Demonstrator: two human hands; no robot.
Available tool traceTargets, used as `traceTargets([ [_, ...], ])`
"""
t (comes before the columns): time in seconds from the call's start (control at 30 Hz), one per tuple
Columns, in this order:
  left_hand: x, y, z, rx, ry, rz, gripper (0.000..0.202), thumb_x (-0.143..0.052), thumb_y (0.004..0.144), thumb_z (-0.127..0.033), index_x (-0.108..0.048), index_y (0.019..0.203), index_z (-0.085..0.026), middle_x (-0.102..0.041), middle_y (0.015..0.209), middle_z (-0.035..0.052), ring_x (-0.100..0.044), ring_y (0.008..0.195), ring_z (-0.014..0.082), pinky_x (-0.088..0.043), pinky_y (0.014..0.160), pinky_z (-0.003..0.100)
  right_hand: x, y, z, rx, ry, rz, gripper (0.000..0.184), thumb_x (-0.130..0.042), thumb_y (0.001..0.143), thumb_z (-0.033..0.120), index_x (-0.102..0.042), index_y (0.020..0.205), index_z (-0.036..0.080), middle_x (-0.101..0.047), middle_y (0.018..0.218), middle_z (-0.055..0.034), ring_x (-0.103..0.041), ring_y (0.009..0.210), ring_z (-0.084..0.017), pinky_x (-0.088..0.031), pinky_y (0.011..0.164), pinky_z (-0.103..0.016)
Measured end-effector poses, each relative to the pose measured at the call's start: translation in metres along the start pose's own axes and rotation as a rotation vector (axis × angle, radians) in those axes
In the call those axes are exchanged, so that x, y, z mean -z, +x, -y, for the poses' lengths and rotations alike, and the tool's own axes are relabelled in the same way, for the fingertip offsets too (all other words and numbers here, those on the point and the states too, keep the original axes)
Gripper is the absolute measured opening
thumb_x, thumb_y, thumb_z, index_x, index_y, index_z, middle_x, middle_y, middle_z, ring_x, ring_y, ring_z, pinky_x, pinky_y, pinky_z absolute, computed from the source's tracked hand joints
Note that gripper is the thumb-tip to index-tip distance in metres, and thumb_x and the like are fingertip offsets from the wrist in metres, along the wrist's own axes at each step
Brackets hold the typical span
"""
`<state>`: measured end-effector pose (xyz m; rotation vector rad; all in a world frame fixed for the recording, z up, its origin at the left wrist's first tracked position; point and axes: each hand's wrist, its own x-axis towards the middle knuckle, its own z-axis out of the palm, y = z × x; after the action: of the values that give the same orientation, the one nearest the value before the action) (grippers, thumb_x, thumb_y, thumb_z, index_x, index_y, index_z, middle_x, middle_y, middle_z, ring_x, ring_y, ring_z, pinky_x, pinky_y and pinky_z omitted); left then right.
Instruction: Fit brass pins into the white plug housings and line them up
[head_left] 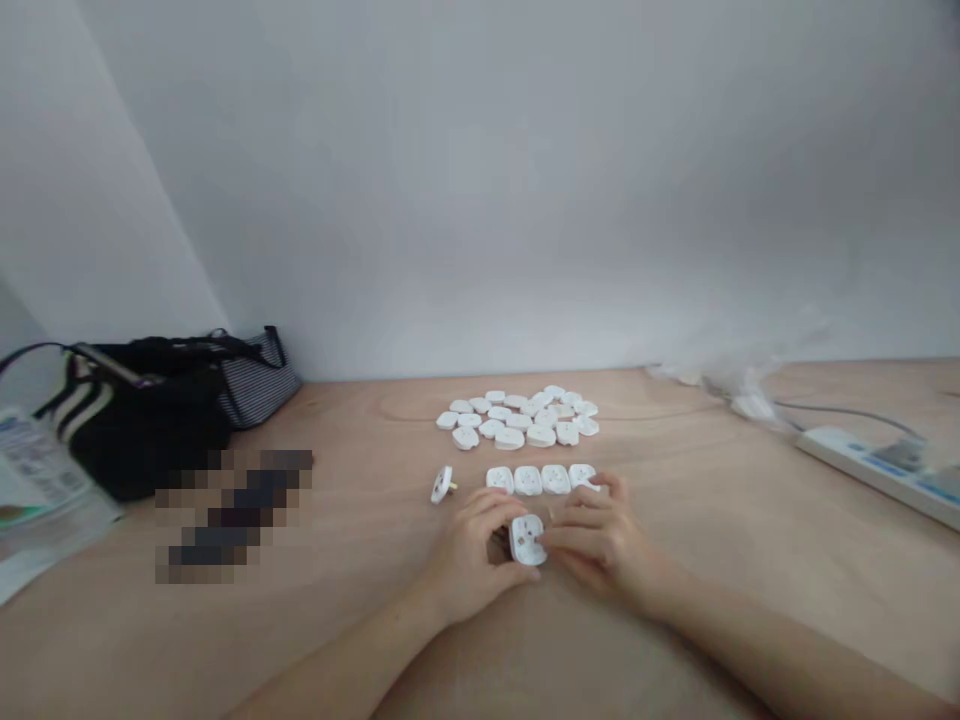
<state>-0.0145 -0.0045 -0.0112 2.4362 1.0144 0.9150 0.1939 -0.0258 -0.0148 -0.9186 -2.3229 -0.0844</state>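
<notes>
Close to me above the table, a white plug half (526,540) is tilted with its hollow inner side in view. My left hand (480,545) is closed around its left side, thumb below and fingers behind; dark or brass-coloured pins show between them. At its right edge are the fingertips of my right hand (600,540), bent inward and closed on it. Any small part between those fingertips is hidden. Just beyond my hands lies a row of several white plug halves (527,480). To the row's left, a single plug half (442,485) stands on edge with a brass pin.
Farther back is a cluster of white plug pieces (510,438). A black bag (150,430), a clear plastic packet (45,500) and a pixelated dark item (236,517) are on the left. On the right are a power strip (877,470) and crumpled clear plastic (750,390) by the wall.
</notes>
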Motion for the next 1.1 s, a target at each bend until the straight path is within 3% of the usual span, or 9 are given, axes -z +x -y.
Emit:
traceTargets([
  [0.2,0.002,0.001,-0.003,-0.023,-0.01,-0.016,0.046,-0.079,0.06,-0.04,-0.065,0.099,-0.022,-0.064,0.103,0.0072,-0.054,0.1,0.0264,-0.04,0.091,0.04,0.006,0.003,0.004,0.016,0.021,0.024,0.019,-0.052,0.088,0.034,-0.063,0.103,0.033,-0.066,0.107,-0.0003,-0.054,0.091,-0.018,-0.022,0.087,-0.039],
  [0.33,0.003,0.003,-0.005,-0.022,-0.057,-0.037,0.044,-0.079,0.063,-0.034,-0.064,0.103,-0.022,-0.064,0.102,0.0059,-0.055,0.097,0.0242,-0.041,0.088,0.036,0.005,0.002,0.001,-0.05,0.094,0.023,0.048,-0.059,0.081,0.047,-0.049,0.124,0.03,-0.061,0.116,-0.0059,-0.052,0.1,-0.023,-0.02,0.092,-0.042],
  [0.43,0.003,0.003,-0.004,-0.02,-0.087,-0.038,0.047,-0.082,0.057,-0.036,-0.066,0.1,-0.022,-0.064,0.101,0.0053,-0.055,0.097,0.0244,-0.041,0.088,0.035,0.002,0.002,-0.003,-0.15,0.156,0.057,0.062,-0.065,0.07,0.056,-0.049,0.124,0.028,-0.064,0.106,-0.0073,-0.053,0.097,-0.025,-0.022,0.093,-0.044],
  [0.6,0.0,0.002,0.001,-0.016,-0.115,-0.055,0.052,-0.085,0.05,-0.037,-0.069,0.097,-0.023,-0.065,0.099,0.0049,-0.056,0.095,0.0236,-0.042,0.086,0.034,-0.003,0.005,-0.005,-0.235,0.277,0.108,0.06,-0.067,0.067,0.057,-0.051,0.122,0.037,-0.065,0.105,-0.003,-0.052,0.099,-0.025,-0.014,0.097,-0.049],
  [0.8,-0.002,0.002,0.001,0.02,-0.119,-0.052,0.051,-0.087,0.046,-0.036,-0.07,0.093,-0.022,-0.066,0.095,0.0043,-0.057,0.092,0.0239,-0.043,0.084,0.034,-0.005,0.007,-0.002,-0.275,0.347,0.105,0.053,-0.07,0.065,0.055,-0.059,0.113,0.036,-0.067,0.093,-0.0015,-0.053,0.096,-0.025,-0.014,0.097,-0.049],
  [0.93,0.003,0.003,0.003,0.082,-0.135,-0.031,0.07,-0.086,0.046,-0.037,-0.061,0.11,-0.02,-0.065,0.103,0.0063,-0.058,0.095,0.025,-0.043,0.086,0.035,-0.003,0.007,-0.001,-0.302,0.378,0.107,0.045,-0.07,0.067,0.049,-0.061,0.107,0.032,-0.067,0.093,-0.0012,-0.054,0.095,-0.024,-0.015,0.097,-0.048],
  [1.0,0.009,0.002,0.006,0.086,-0.128,0.028,0.053,-0.08,0.061,-0.035,-0.061,0.108,-0.019,-0.065,0.1,0.0057,-0.059,0.091,0.0224,-0.044,0.083,0.033,-0.003,0.006,-0.002,-0.316,0.382,0.117,0.042,-0.071,0.065,0.045,-0.061,0.103,0.03,-0.066,0.089,-0.0005,-0.054,0.092,-0.024,-0.017,0.096,-0.048],
  [1.07,0.016,0.002,0.01,0.068,-0.092,0.092,0.018,-0.066,0.078,-0.027,-0.065,0.093,-0.018,-0.066,0.089,0.0039,-0.06,0.084,0.0186,-0.045,0.078,0.029,-0.004,0.005,-0.002,-0.335,0.377,0.121,0.038,-0.072,0.063,0.041,-0.062,0.097,0.027,-0.065,0.085,0.0001,-0.055,0.09,-0.023,-0.019,0.095,-0.046],
  [1.1,0.02,0.002,0.011,0.059,-0.06,0.106,0.009,-0.059,0.082,-0.023,-0.066,0.086,-0.017,-0.065,0.085,0.0034,-0.06,0.082,0.0174,-0.045,0.076,0.028,-0.004,0.005,-0.003,-0.345,0.375,0.119,0.036,-0.072,0.062,0.039,-0.062,0.095,0.027,-0.065,0.083,0.0003,-0.055,0.089,-0.023,-0.02,0.094,-0.046],
])
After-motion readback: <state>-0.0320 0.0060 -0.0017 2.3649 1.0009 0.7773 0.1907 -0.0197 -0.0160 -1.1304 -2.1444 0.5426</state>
